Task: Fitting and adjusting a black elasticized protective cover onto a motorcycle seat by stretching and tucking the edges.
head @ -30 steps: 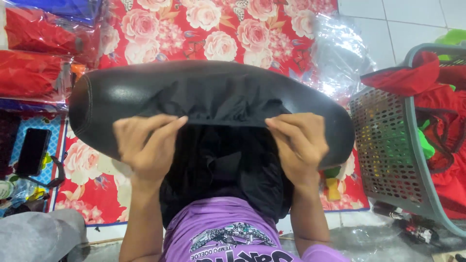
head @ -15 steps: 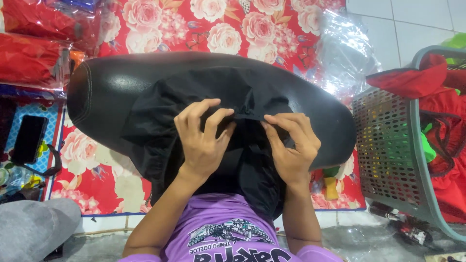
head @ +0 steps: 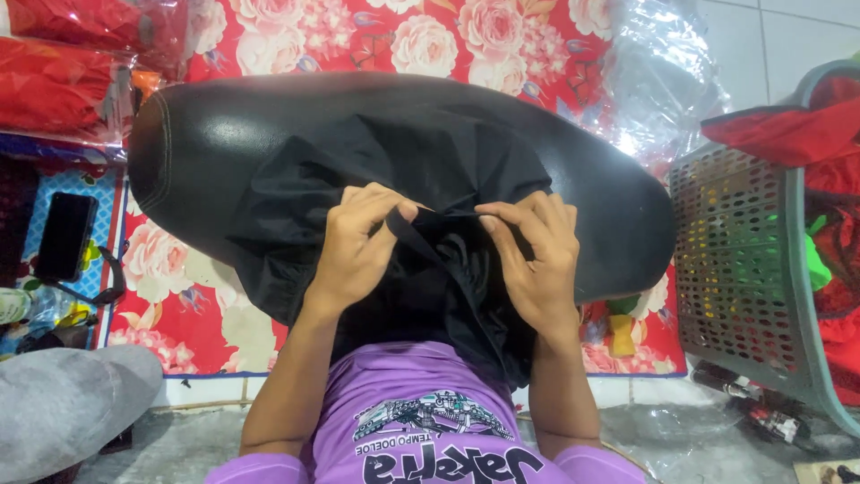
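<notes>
A long black padded seat (head: pixel 206 143) lies across my lap over a red floral mat. A black thin fabric cover (head: pixel 421 161) is draped over its middle and hangs down toward my purple shirt. My left hand (head: pixel 358 242) pinches a fold of this black cover near its centre. My right hand (head: pixel 533 255) grips the same fabric just to the right, fingers curled on the edge. The two hands are close together, thumbs almost meeting.
A grey perforated plastic basket (head: pixel 743 269) with red cloth stands at the right. Red packed items in clear plastic (head: pixel 63 81) lie at the upper left. A black phone (head: pixel 64 235) rests on a blue mat at the left. Crumpled clear plastic (head: pixel 663 81) lies at the upper right.
My hands moved from wide apart on the cover's edge toward the centre, gathering the black fabric between them. The view has shifted slightly closer.
</notes>
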